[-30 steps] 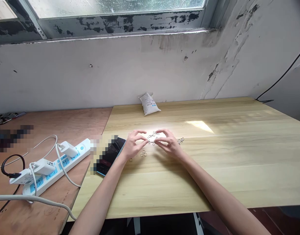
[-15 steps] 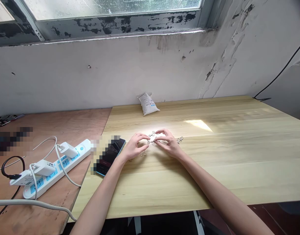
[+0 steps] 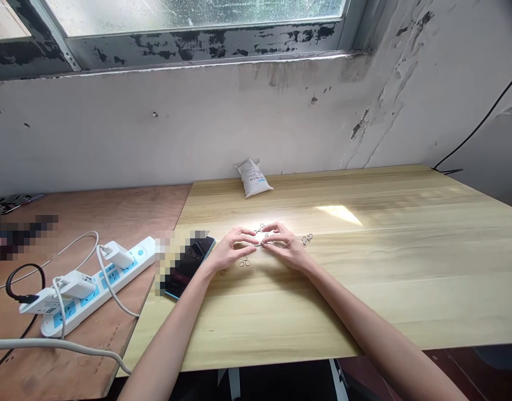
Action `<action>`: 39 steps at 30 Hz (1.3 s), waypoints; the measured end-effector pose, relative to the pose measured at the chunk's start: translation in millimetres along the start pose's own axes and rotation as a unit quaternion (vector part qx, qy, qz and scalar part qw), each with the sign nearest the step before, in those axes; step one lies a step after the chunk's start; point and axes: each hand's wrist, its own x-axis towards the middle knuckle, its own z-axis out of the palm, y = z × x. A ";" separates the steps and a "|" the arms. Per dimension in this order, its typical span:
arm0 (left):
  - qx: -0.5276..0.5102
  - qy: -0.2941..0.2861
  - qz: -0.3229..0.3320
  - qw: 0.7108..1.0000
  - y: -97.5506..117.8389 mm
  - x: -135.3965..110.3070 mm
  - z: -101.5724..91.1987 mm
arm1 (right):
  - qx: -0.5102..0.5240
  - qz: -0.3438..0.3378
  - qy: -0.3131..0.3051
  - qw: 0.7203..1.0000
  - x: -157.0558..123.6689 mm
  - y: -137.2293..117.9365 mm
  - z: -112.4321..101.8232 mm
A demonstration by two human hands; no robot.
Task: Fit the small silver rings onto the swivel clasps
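Over the light wood tabletop, my left hand (image 3: 234, 248) and my right hand (image 3: 286, 247) meet almost fingertip to fingertip. Between them is a small metal piece (image 3: 259, 245), which looks like a ring, pinched by the fingers of both hands. Its details are too small and partly hidden. Just beyond the fingertips lie more small metal rings (image 3: 262, 227). A cluster of linked-looking rings (image 3: 306, 240) rests beside my right hand. Under my left hand is another group of rings (image 3: 245, 262), with a ring (image 3: 223, 272) near the wrist.
A phone (image 3: 192, 262) showing a timer lies left of my left forearm. Farther left, a white power strip (image 3: 101, 289) with plugged chargers and cables sits on a brown board (image 3: 156, 200). A small white printed packet (image 3: 254, 178) stands near the wall.
My fingertips have come closer together around the small metal piece. My left fingers have moved slightly right, uncovering more of the rings below them. The rings on the table stay put.
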 end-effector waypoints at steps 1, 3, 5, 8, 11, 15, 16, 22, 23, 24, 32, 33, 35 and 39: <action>-0.001 -0.002 0.000 1.000 0.4 0.1 0.1 | 0.003 -0.004 -0.002 1.000 -0.1 0.1 -0.4; -0.003 -0.004 0.002 1.000 1.1 0.2 0.4 | 0.005 -0.010 -0.007 1.000 -0.3 0.3 -1.1; -0.003 -0.001 0.007 1.000 1.7 0.1 0.8 | 0.005 -0.012 -0.012 1.000 -0.6 0.2 -1.5; 0.012 0.001 0.019 1.000 2.3 0.1 1.5 | 0.003 -0.015 -0.019 1.000 -0.8 -0.2 -1.6; 0.041 0.006 0.031 0.999 1.7 0.7 2.8 | 0.000 -0.014 -0.024 1.000 -0.9 -0.4 -1.8; 0.066 0.019 0.037 0.997 -1.2 1.8 5.5 | 0.000 -0.004 -0.018 1.000 -1.4 1.8 -2.5; 0.070 0.019 0.036 0.997 -1.9 1.9 6.3 | -0.001 -0.003 -0.015 1.000 -1.5 2.5 -2.6; 0.107 -0.008 0.039 0.993 -2.2 1.2 13.4 | 0.023 0.039 -0.003 0.999 -1.4 3.5 -1.3; 0.113 -0.009 0.041 0.993 -1.3 1.2 14.4 | 0.036 0.054 -0.003 0.998 -1.4 2.9 -1.2; 0.117 -0.008 0.043 0.992 -0.3 1.2 15.1 | 0.050 0.068 -0.003 0.996 -1.5 2.2 -1.2; 0.102 0.036 0.071 0.992 4.2 0.7 13.0 | 0.074 0.082 0.006 0.994 -1.3 3.0 -2.1; 0.092 0.041 0.069 0.992 3.7 0.8 12.7 | 0.068 0.077 0.009 0.995 -1.1 3.5 -2.1; 0.074 0.050 0.063 0.994 2.0 1.1 12.3 | 0.059 0.069 0.013 0.996 -0.7 3.9 -2.1; 0.070 0.062 0.062 0.994 -1.8 2.4 11.8 | 0.053 0.065 0.013 0.996 -0.2 2.4 -2.6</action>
